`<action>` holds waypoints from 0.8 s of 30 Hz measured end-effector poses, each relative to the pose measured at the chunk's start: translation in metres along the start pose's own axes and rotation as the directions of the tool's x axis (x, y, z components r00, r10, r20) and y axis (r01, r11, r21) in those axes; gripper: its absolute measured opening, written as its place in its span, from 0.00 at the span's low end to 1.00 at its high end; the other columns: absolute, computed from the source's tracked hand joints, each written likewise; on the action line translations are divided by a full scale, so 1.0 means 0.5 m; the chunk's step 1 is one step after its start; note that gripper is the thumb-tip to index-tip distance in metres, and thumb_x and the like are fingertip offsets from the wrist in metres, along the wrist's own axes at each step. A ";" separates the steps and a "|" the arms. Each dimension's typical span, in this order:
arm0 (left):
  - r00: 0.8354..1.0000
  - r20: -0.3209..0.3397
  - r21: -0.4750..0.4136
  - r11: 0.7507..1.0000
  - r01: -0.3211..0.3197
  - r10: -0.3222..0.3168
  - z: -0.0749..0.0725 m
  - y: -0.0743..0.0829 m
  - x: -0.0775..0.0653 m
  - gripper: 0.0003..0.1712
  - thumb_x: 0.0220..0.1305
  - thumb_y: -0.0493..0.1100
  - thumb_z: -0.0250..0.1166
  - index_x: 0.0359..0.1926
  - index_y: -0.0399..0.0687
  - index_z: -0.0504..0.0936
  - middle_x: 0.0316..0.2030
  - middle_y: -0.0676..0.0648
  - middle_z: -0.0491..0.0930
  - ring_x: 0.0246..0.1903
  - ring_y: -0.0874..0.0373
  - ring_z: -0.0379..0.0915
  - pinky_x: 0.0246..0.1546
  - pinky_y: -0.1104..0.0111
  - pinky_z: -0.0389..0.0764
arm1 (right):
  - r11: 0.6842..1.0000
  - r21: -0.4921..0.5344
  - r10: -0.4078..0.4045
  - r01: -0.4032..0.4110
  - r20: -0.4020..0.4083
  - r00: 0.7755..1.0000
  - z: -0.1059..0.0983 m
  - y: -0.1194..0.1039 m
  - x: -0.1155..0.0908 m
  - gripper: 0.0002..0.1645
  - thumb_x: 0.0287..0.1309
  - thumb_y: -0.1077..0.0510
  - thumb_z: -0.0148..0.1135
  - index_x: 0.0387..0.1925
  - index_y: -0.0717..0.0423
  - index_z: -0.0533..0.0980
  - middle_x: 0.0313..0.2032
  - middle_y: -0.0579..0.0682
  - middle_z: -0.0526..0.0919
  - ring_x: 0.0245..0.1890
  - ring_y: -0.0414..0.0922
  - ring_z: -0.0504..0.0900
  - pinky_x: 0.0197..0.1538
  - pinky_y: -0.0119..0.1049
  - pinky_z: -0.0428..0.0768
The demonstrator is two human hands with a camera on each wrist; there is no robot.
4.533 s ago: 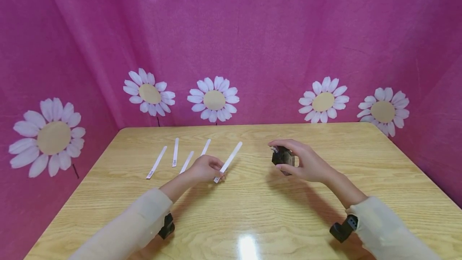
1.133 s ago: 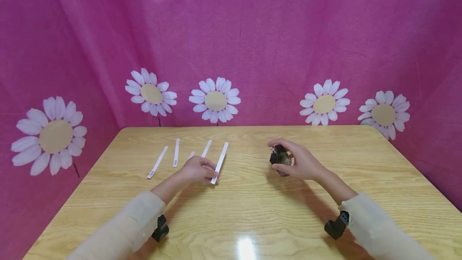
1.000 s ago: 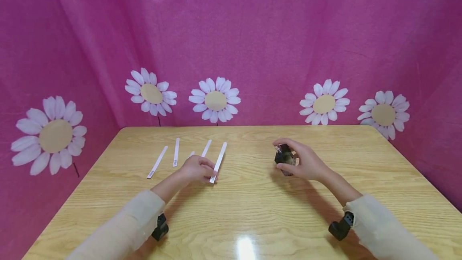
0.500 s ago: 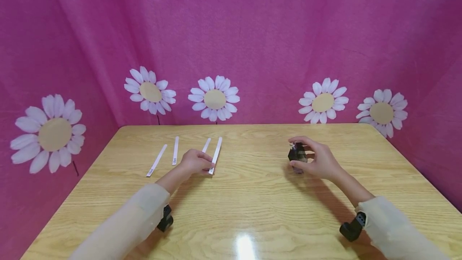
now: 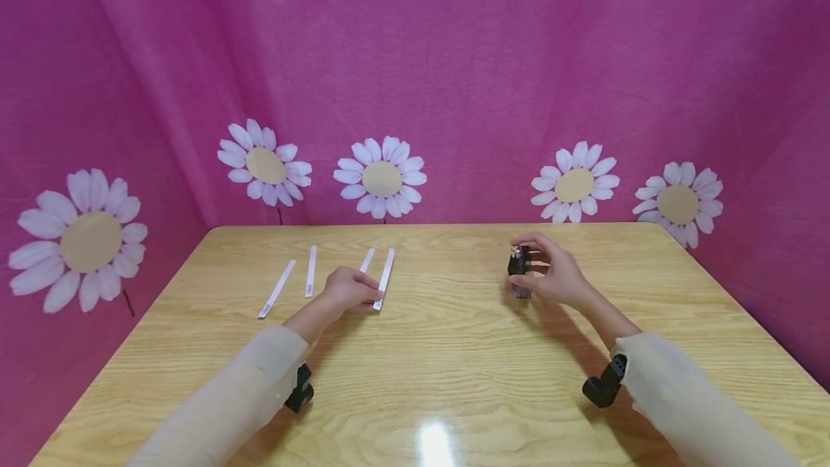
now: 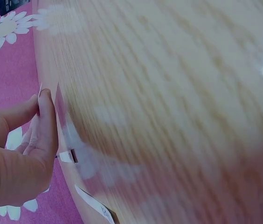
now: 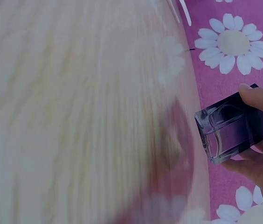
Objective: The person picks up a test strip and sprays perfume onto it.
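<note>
My left hand (image 5: 350, 288) pinches the lower, printed end of a white paper test strip (image 5: 385, 272) between thumb and fingers; its long end points away toward the back. In the left wrist view this strip (image 6: 39, 95) shows edge-on between the fingertips. On the right, my right hand (image 5: 559, 276) grips a dark glass perfume bottle (image 5: 520, 263), thumb on one side and fingers on the other. The right wrist view shows the bottle (image 7: 234, 123) held off the table, its thick clear base facing the tabletop. A wide gap separates bottle and strip.
More printed strips lie on the wooden table (image 5: 441, 352): one far left (image 5: 277, 288), an upright-lying one (image 5: 311, 271) beside it, and another (image 5: 367, 260) partly behind my left hand. A pink curtain (image 5: 454, 92) with daisies stands behind the table.
Over these seconds my left hand has brought the strip left and a little farther back. The bottle in my right hand has shifted right, then slightly back left, and now looks more upright.
</note>
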State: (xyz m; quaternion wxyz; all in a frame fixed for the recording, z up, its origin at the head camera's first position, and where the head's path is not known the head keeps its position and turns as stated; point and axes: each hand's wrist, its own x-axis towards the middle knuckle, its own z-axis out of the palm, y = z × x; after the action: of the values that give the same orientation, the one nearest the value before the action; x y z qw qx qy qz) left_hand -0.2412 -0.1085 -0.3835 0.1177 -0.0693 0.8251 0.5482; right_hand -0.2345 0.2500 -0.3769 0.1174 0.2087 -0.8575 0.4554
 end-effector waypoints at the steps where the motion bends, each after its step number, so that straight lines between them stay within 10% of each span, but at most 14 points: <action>1: 1.000 -0.004 -0.005 1.000 0.000 0.000 0.000 0.000 0.001 0.10 0.54 0.30 0.69 0.38 0.29 0.82 0.28 0.45 0.80 0.21 0.64 0.77 0.31 0.71 0.87 | 1.000 0.014 0.004 -0.004 0.000 1.000 0.003 0.000 0.005 0.34 0.43 0.71 0.73 0.55 0.63 0.71 0.50 0.67 0.79 0.48 0.56 0.82 0.51 0.48 0.84; 9: 1.000 0.000 -0.009 1.000 0.004 -0.004 0.000 0.003 0.003 0.11 0.53 0.30 0.70 0.38 0.29 0.82 0.28 0.44 0.81 0.19 0.64 0.77 0.30 0.71 0.86 | 0.993 0.103 0.062 -0.061 -0.006 0.998 0.022 0.008 0.028 0.35 0.42 0.72 0.73 0.55 0.65 0.69 0.52 0.71 0.78 0.50 0.61 0.80 0.56 0.56 0.79; 17: 1.000 0.006 -0.015 1.000 0.015 -0.015 0.004 0.005 -0.004 0.10 0.53 0.28 0.69 0.37 0.26 0.82 0.22 0.47 0.79 0.17 0.64 0.76 0.28 0.70 0.86 | 0.974 0.175 0.148 -0.144 -0.013 0.989 0.027 0.018 0.013 0.37 0.42 0.73 0.72 0.56 0.66 0.67 0.53 0.72 0.76 0.44 0.32 0.79 0.58 0.50 0.79; 24: 1.000 -0.002 0.006 1.000 0.016 -0.016 0.007 0.003 0.000 0.09 0.53 0.28 0.69 0.36 0.27 0.82 0.24 0.43 0.82 0.18 0.63 0.77 0.29 0.70 0.87 | 0.971 0.190 0.149 -0.143 -0.018 0.989 0.021 0.025 0.018 0.38 0.39 0.76 0.71 0.55 0.68 0.65 0.54 0.69 0.73 0.43 0.28 0.78 0.53 0.34 0.83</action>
State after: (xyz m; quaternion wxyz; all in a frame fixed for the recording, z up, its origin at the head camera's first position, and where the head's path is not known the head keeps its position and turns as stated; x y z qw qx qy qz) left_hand -0.2410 -0.1050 -0.3835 0.1212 -0.0763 0.8262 0.5448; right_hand -0.2483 0.2452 -0.3883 0.0770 0.1479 -0.8217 0.5451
